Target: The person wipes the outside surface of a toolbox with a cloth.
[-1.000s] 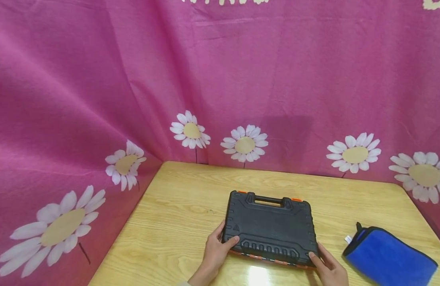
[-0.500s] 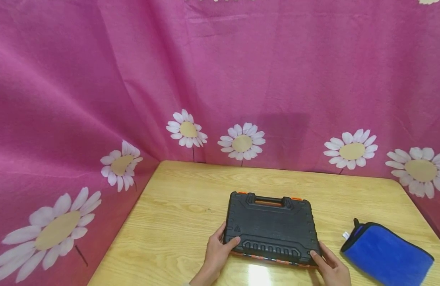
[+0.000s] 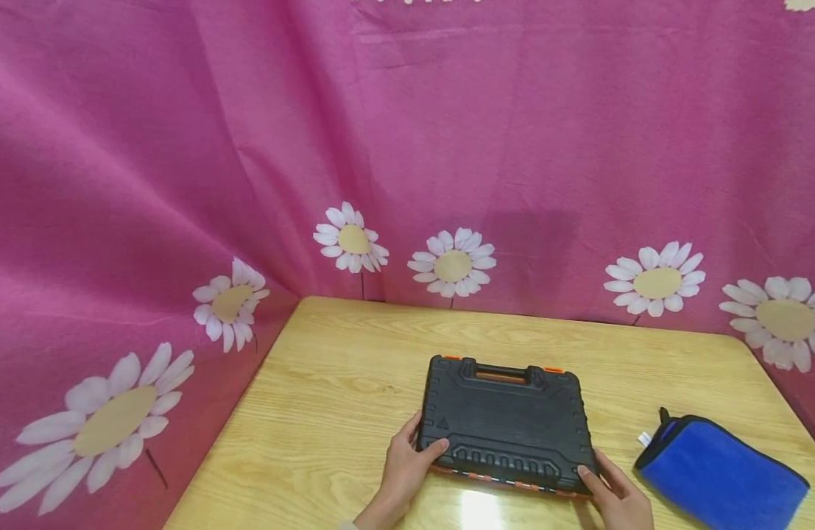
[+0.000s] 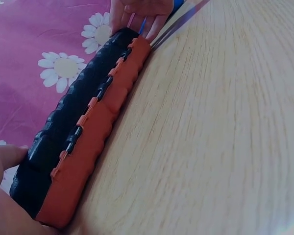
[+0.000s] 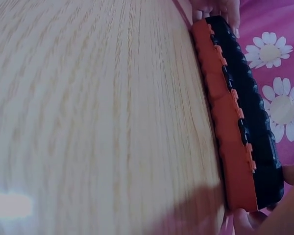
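A black plastic carrying case [image 3: 506,419] with an orange lower half lies closed and flat near the table's front, its handle facing away. At its near left corner my left hand [image 3: 405,462] grips it, thumb on top and fingers along the side. My right hand [image 3: 615,492] grips the near right corner in the same way. Both wrist views show the hinged edge of the case [image 4: 90,110], black above orange, close along the wood. Fingers of the right hand are partly hidden by the case.
A blue fabric pouch [image 3: 721,471] with black trim and a white tag lies to the right of the case, near my right hand. The wooden table [image 3: 314,412] is bounded at the back and left by a pink daisy-print curtain [image 3: 526,147].
The case and both hands have shifted very slightly to the right. Both grips look the same, and the pouch has stayed in place.
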A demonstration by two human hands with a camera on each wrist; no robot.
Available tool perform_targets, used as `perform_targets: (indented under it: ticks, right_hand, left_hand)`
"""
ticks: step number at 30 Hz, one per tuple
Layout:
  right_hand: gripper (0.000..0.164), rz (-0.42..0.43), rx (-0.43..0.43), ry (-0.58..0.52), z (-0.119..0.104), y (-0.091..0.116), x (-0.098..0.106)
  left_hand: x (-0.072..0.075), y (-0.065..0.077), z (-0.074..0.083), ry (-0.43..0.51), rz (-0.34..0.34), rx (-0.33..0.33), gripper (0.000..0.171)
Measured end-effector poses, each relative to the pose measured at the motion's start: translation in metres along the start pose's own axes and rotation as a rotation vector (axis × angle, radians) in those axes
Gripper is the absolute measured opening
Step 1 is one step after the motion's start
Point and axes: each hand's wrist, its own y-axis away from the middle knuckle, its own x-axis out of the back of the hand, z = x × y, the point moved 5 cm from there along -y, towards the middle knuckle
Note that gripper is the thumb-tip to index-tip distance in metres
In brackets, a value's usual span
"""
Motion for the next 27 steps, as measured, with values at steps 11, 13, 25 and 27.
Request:
perform_targets:
  ticks: [11, 13, 25, 27]
  right_hand:
    - [0.062, -0.035, 0.137, 0.375, -0.034, -0.019, 0.029]
    - [0.058, -0.031, 0.193, 0.458, -0.046, -0.025, 0.04]
    - [0.071, -0.102, 0.288, 0.79, -0.07, -0.047, 0.083]
    - [0.073, -0.096, 0.307, 0.834, -0.069, -0.051, 0.087]
  left_hand:
    - [-0.007, -0.015, 0.006, -0.099, 0.032, -0.006, 0.081]
    - [-0.008, -0.019, 0.007, -0.124, 0.031, -0.02, 0.078]
    - [-0.014, -0.025, 0.005, -0.19, 0.006, -0.127, 0.075]
    - [-0.015, -0.024, 0.006, -0.181, 0.0, -0.134, 0.074]
